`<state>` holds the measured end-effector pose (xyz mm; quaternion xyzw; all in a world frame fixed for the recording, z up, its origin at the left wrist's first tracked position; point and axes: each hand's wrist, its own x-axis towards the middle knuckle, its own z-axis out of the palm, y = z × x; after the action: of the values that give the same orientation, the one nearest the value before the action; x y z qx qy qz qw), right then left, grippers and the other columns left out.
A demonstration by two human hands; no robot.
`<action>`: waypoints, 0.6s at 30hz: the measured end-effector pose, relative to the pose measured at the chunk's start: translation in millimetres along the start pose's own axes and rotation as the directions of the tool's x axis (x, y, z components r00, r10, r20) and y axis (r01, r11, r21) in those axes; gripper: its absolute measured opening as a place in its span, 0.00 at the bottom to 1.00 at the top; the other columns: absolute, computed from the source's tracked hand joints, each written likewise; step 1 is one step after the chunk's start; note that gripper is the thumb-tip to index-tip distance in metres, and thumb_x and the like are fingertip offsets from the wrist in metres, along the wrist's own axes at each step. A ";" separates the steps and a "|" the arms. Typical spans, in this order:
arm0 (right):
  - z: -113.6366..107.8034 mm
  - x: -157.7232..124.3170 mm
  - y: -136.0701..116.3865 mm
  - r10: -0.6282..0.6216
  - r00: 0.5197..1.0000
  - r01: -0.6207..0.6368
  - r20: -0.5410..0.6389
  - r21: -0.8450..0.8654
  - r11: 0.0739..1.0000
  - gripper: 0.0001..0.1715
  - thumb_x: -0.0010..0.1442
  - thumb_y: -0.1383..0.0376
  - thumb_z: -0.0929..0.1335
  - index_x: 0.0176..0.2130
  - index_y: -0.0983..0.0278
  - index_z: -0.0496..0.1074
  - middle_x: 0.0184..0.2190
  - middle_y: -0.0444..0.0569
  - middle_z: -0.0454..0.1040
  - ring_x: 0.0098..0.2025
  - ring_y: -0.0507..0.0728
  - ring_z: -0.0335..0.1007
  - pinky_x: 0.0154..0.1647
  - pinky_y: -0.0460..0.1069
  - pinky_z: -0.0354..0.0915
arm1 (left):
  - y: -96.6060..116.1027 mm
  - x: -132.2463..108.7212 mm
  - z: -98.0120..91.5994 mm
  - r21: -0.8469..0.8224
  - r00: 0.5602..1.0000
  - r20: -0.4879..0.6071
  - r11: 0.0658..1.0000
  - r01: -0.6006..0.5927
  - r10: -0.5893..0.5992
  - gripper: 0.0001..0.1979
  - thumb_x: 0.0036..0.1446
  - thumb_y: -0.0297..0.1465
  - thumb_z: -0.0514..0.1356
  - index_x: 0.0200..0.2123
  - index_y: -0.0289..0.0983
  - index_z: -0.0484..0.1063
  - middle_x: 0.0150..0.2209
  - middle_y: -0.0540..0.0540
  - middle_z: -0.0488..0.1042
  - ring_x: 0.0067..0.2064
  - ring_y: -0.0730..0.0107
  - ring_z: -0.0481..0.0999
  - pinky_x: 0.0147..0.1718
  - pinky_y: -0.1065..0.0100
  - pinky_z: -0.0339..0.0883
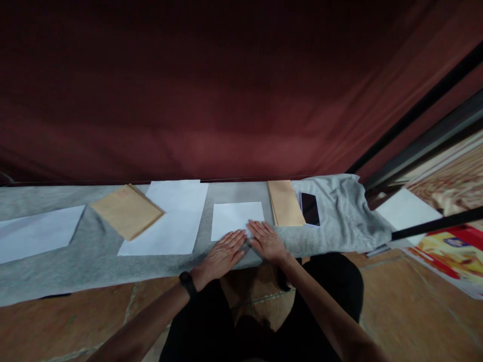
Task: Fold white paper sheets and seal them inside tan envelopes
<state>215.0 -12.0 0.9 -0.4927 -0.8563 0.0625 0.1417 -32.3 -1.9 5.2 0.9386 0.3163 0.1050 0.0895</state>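
A small white sheet of paper [236, 215], which looks folded, lies on the grey cloth in front of me. My left hand [225, 253] rests flat along its near edge, fingers stretched out. Beside it, my right hand [267, 241] lies flat over the near right corner, its fingers also extended. The fingertips of both hands almost meet on the paper. Part of the near edge is hidden under them. To the right is a stack of brown envelopes [286, 202], and left of the sheet are larger white papers [177, 221].
A second brown envelope stack [126, 211] overlaps the larger papers. Another white sheet [41, 231] lies far left. A phone [310, 208] rests right of the envelopes on the grey cloth [339, 216]. Behind hangs a dark red curtain [234, 110]; black bars [418, 108] stand at right.
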 end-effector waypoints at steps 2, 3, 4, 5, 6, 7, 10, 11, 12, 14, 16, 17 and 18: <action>-3.5 -18.0 -4.4 -0.006 1.000 0.006 -0.014 -0.004 1.000 0.33 0.75 0.57 0.61 0.73 0.63 0.54 0.72 0.52 0.56 0.73 0.59 0.54 0.75 0.60 0.50 | 0.4 0.4 0.5 -0.011 1.000 -0.021 1.000 -0.002 0.001 0.28 0.74 0.41 0.44 0.72 0.38 0.54 0.71 0.40 0.60 0.72 0.63 0.58 0.71 0.55 0.51; -4.9 -24.8 -6.2 -0.010 1.000 0.010 -0.024 -0.005 1.000 0.33 0.74 0.58 0.62 0.72 0.63 0.54 0.72 0.53 0.57 0.72 0.59 0.55 0.74 0.60 0.52 | 0.9 1.3 0.5 -0.011 1.000 -0.024 1.000 0.002 -0.002 0.28 0.74 0.41 0.44 0.72 0.38 0.54 0.71 0.40 0.60 0.72 0.63 0.58 0.71 0.55 0.51; -6.0 -30.0 -7.7 -0.012 0.999 0.012 -0.036 -0.004 1.000 0.34 0.74 0.58 0.63 0.72 0.64 0.54 0.71 0.53 0.58 0.72 0.59 0.56 0.74 0.60 0.53 | 1.2 3.2 0.5 -0.010 1.000 -0.020 1.000 0.007 -0.007 0.29 0.74 0.42 0.44 0.72 0.38 0.54 0.71 0.40 0.60 0.72 0.63 0.57 0.71 0.55 0.51; -6.8 -33.7 -9.0 -0.013 0.999 0.013 -0.048 0.000 1.000 0.33 0.73 0.59 0.63 0.72 0.64 0.55 0.71 0.53 0.59 0.72 0.59 0.57 0.74 0.60 0.54 | 1.4 6.1 0.4 -0.009 1.000 -0.010 1.000 0.011 -0.011 0.29 0.74 0.43 0.44 0.72 0.38 0.54 0.71 0.40 0.59 0.73 0.63 0.57 0.71 0.55 0.51; -7.4 -36.3 -9.9 -0.011 0.998 0.011 -0.061 0.007 1.000 0.33 0.73 0.60 0.64 0.72 0.63 0.55 0.71 0.53 0.60 0.71 0.59 0.58 0.73 0.60 0.55 | 1.3 10.4 0.5 -0.010 1.000 0.003 1.000 0.015 -0.015 0.30 0.74 0.44 0.44 0.72 0.37 0.54 0.72 0.40 0.59 0.73 0.62 0.56 0.71 0.55 0.51; -7.7 -37.7 -10.5 -0.006 0.997 0.007 -0.073 0.016 1.000 0.32 0.73 0.60 0.64 0.72 0.63 0.56 0.70 0.53 0.61 0.71 0.59 0.59 0.73 0.60 0.55 | 0.7 16.1 0.6 -0.013 1.000 0.020 1.000 0.018 -0.018 0.30 0.74 0.45 0.43 0.72 0.37 0.54 0.72 0.39 0.59 0.73 0.62 0.56 0.71 0.55 0.51; -7.2 -37.9 -11.2 0.024 0.994 -0.020 -0.103 0.044 0.999 0.30 0.73 0.60 0.64 0.70 0.62 0.60 0.68 0.52 0.65 0.70 0.59 0.61 0.73 0.60 0.57 | -3.4 40.6 2.6 -0.034 0.996 0.083 0.999 0.026 -0.023 0.31 0.74 0.46 0.41 0.72 0.36 0.55 0.72 0.40 0.57 0.74 0.63 0.54 0.71 0.56 0.49; -6.8 -37.3 -11.2 0.033 0.994 -0.028 -0.108 0.051 0.998 0.29 0.73 0.60 0.64 0.69 0.62 0.61 0.68 0.52 0.66 0.70 0.59 0.61 0.73 0.60 0.57 | -5.4 50.3 3.9 -0.039 0.994 0.104 0.999 0.030 -0.026 0.31 0.74 0.46 0.40 0.72 0.36 0.55 0.73 0.40 0.56 0.74 0.64 0.54 0.71 0.56 0.48; -6.3 -36.7 -11.2 0.040 0.993 -0.034 -0.112 0.057 0.998 0.28 0.73 0.60 0.64 0.69 0.62 0.62 0.67 0.52 0.67 0.69 0.59 0.62 0.73 0.60 0.57 | -7.7 60.3 5.6 -0.043 0.993 0.119 0.999 0.032 -0.026 0.31 0.74 0.45 0.39 0.72 0.37 0.55 0.73 0.41 0.55 0.74 0.64 0.53 0.72 0.57 0.47; -5.4 -35.6 -11.3 0.049 0.992 -0.042 -0.114 0.066 0.997 0.27 0.73 0.60 0.64 0.67 0.63 0.65 0.66 0.53 0.69 0.69 0.60 0.63 0.72 0.60 0.57 | -12.6 79.9 9.7 -0.043 0.992 0.127 0.999 0.023 -0.017 0.30 0.74 0.43 0.38 0.72 0.38 0.54 0.74 0.43 0.54 0.74 0.65 0.51 0.72 0.55 0.45; -5.1 -35.0 -11.5 0.056 0.992 -0.048 -0.113 0.073 0.996 0.27 0.73 0.60 0.64 0.67 0.63 0.65 0.65 0.53 0.70 0.68 0.60 0.64 0.72 0.61 0.58 | -18.0 97.6 14.2 -0.037 0.993 0.116 0.999 0.009 -0.005 0.29 0.74 0.42 0.38 0.73 0.39 0.53 0.74 0.44 0.53 0.75 0.65 0.49 0.72 0.54 0.43; -5.2 -34.8 -11.8 0.059 0.992 -0.051 -0.113 0.076 0.996 0.27 0.73 0.60 0.64 0.67 0.63 0.65 0.65 0.53 0.70 0.68 0.60 0.64 0.72 0.61 0.58 | -20.8 105.7 16.4 -0.033 0.994 0.113 0.999 0.006 -0.002 0.29 0.74 0.42 0.38 0.73 0.39 0.52 0.74 0.44 0.52 0.75 0.64 0.48 0.72 0.54 0.43; -5.4 -34.7 -12.1 0.061 0.992 -0.052 -0.114 0.077 0.996 0.27 0.73 0.60 0.64 0.67 0.63 0.64 0.65 0.53 0.70 0.68 0.60 0.64 0.72 0.61 0.58 | -23.6 113.3 18.4 -0.030 0.993 0.117 1.000 0.006 -0.003 0.29 0.74 0.41 0.38 0.73 0.39 0.52 0.74 0.44 0.52 0.75 0.64 0.48 0.72 0.54 0.43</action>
<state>223.1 -48.2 2.7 -0.5140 -0.8294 0.0694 0.2076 46.9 84.1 -2.1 0.9409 0.3111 0.0546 0.1222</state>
